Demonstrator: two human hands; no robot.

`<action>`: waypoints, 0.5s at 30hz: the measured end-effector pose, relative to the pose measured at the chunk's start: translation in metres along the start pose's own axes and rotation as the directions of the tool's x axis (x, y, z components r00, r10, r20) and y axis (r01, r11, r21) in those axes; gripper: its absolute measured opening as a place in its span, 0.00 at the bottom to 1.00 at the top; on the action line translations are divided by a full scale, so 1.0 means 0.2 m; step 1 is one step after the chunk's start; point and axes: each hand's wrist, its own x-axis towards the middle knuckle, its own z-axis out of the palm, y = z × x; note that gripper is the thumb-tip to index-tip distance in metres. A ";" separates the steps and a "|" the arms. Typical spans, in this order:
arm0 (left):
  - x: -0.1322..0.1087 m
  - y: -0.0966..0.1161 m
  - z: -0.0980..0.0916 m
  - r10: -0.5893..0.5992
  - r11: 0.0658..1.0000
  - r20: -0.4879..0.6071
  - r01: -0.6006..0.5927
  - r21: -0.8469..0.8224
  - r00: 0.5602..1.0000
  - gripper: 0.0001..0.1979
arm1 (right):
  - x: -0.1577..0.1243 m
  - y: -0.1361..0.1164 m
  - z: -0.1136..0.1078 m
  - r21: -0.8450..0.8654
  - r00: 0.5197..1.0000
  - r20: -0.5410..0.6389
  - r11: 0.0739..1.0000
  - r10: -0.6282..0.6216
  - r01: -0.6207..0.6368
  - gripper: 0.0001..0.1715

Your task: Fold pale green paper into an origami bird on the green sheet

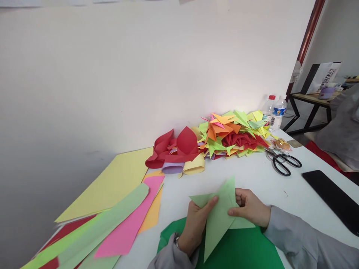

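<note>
Between my two hands is a light green folded paper (220,213) with several pointed corners. My left hand (196,224) grips it from the left, thumb flat on its front. On the other side, my right hand (249,207) pinches its right edge between thumb and fingers. Some fingers of both hands are hidden behind the paper. Under it lies a dark green sheet (244,248) at the table's near edge. Beyond my right hand rest black-handled scissors (282,162).
Folded paper pieces in many colours (238,136) are heaped against the wall, beside rolled red paper (186,141). Two plastic bottles (279,112) stand behind. Coloured sheets (131,213) lie at left, a black flat object (331,198) at right. A person in grey (342,127) sits far right.
</note>
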 end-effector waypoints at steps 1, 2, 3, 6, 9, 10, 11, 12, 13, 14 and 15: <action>0.00 0.00 0.00 -0.007 1.000 -0.004 0.007 -0.001 1.000 0.27 | 0.00 0.00 0.00 -0.007 1.000 0.004 1.000 -0.007 0.007 0.28; 0.00 0.00 0.00 -0.015 1.000 -0.005 0.015 0.001 1.000 0.26 | 0.00 0.00 0.00 -0.018 1.000 0.002 1.000 -0.010 0.010 0.27; 0.00 0.00 0.00 -0.021 1.000 -0.007 0.021 0.002 1.000 0.26 | 0.00 0.01 0.00 -0.034 1.000 -0.005 0.999 -0.010 0.010 0.28; 0.00 0.00 0.00 -0.034 0.999 -0.011 0.034 -0.002 0.999 0.25 | 0.00 0.02 -0.02 -0.105 0.999 -0.051 0.994 0.002 -0.008 0.29; -0.01 0.01 0.01 -0.040 0.999 -0.010 0.039 -0.009 0.999 0.27 | 0.00 0.02 -0.02 -0.147 0.997 -0.076 0.989 0.021 -0.032 0.31; -0.01 0.01 0.01 -0.042 0.999 -0.017 0.041 -0.008 0.999 0.26 | 0.00 0.02 -0.02 -0.157 0.997 -0.076 0.987 0.027 -0.039 0.30; -0.01 0.02 0.01 -0.045 0.999 -0.025 0.044 -0.008 0.999 0.26 | 0.00 0.02 -0.02 -0.166 0.997 -0.075 0.985 0.033 -0.045 0.30; -0.01 0.02 0.01 -0.048 0.999 -0.030 0.048 -0.009 0.998 0.26 | 0.00 0.01 -0.02 -0.175 0.997 -0.072 0.983 0.038 -0.050 0.30; -0.01 0.02 0.01 -0.051 0.999 -0.032 0.051 -0.011 0.998 0.26 | 0.00 0.01 -0.01 -0.179 0.997 -0.065 0.982 0.039 -0.050 0.29; -0.01 0.02 0.01 -0.052 0.999 -0.031 0.051 -0.015 0.998 0.27 | 0.00 0.00 -0.01 -0.174 0.998 -0.048 0.984 0.037 -0.044 0.29; -0.01 0.02 0.01 -0.051 0.999 -0.028 0.051 -0.020 0.998 0.27 | 0.00 0.00 0.00 -0.159 0.999 -0.023 0.987 0.028 -0.031 0.28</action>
